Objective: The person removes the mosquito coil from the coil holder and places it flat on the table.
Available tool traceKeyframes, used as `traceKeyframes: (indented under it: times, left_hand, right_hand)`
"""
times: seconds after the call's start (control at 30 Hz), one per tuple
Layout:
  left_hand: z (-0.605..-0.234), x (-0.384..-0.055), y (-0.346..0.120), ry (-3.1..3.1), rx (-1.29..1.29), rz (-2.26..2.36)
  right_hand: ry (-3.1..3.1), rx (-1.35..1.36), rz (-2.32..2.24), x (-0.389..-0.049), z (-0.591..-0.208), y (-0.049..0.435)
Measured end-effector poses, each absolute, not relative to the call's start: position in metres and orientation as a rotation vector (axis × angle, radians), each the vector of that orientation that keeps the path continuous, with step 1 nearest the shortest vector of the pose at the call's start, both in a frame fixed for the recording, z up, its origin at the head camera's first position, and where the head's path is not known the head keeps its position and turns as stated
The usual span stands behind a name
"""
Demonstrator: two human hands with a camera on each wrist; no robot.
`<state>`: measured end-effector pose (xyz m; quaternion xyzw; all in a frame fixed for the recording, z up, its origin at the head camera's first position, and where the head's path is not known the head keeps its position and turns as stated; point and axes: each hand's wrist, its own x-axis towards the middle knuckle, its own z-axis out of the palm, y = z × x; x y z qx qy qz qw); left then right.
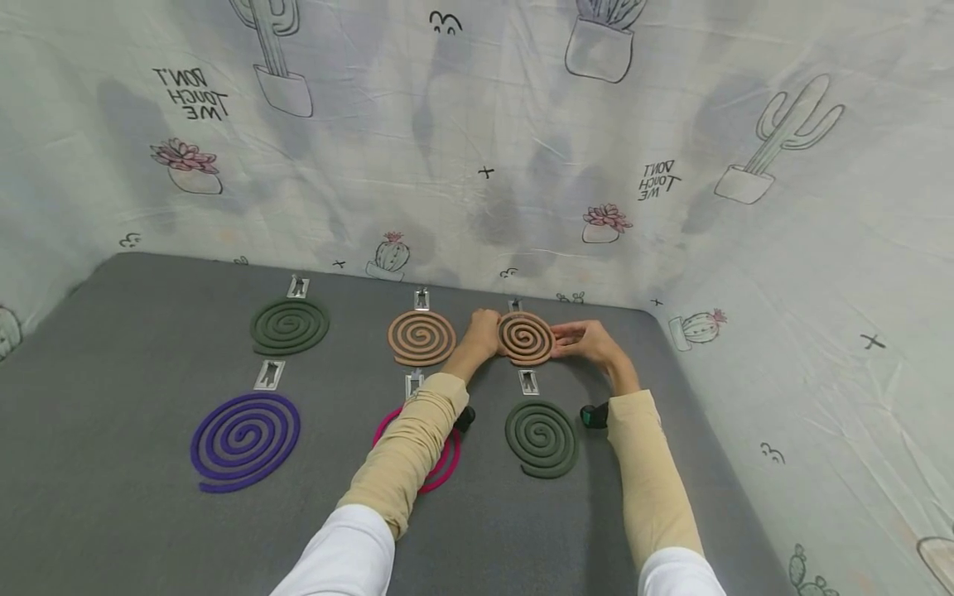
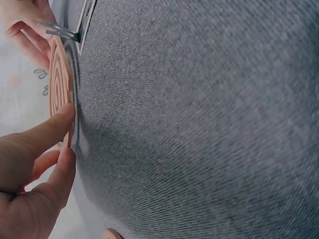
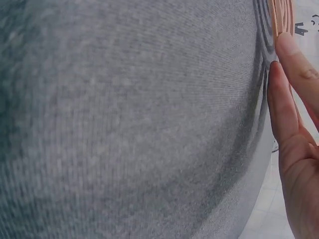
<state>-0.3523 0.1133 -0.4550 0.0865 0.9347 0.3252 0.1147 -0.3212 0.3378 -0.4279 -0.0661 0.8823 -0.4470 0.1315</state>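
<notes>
A light brown mosquito coil (image 1: 525,338) is held at the back right of the grey surface, between both hands. My left hand (image 1: 482,333) pinches its left edge; in the left wrist view the thumb and fingers close on the rim of the coil (image 2: 61,82). On the opposite edge, my right hand (image 1: 594,343) grips with thumb and fingers, as the right wrist view shows at the coil's rim (image 3: 283,20). Just behind the coil is a small metal stand (image 1: 515,305), whose raised prong (image 2: 62,32) reaches close to the coil in the left wrist view.
Another brown coil (image 1: 421,338) lies left of the hands. Green coils (image 1: 289,326) lie back left and front right, a purple coil (image 1: 246,441) front left. My left sleeve partly covers a pink coil (image 1: 445,468). Metal stands (image 1: 269,375) lie behind the coils; patterned fabric (image 1: 484,124) hangs behind.
</notes>
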Motion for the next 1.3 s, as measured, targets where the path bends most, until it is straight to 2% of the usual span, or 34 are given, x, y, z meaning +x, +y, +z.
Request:
traceKeyframes:
  times: [0.27, 0.53, 0.83, 1.3]
  left_hand:
    - [-0.486, -0.375, 0.121, 2.778, 0.277, 0.918]
    - [-0.481, -0.373, 0.121, 2.779, 0.262, 0.921]
    - [-0.498, -0.385, 0.117, 2.761, 0.276, 0.995]
    - [-0.485, -0.381, 0.101, 2.628, 0.193, 1.079]
  right_hand:
    - [2.617, -0.198, -1.208, -0.324, -0.430, 0.335]
    - [2.637, -0.236, -1.191, -0.327, -0.432, 0.334]
    - [2.629, -0.230, -1.178, -0.326, -0.434, 0.333]
    - [2.584, -0.253, -1.279, -0.329, -0.435, 0.327]
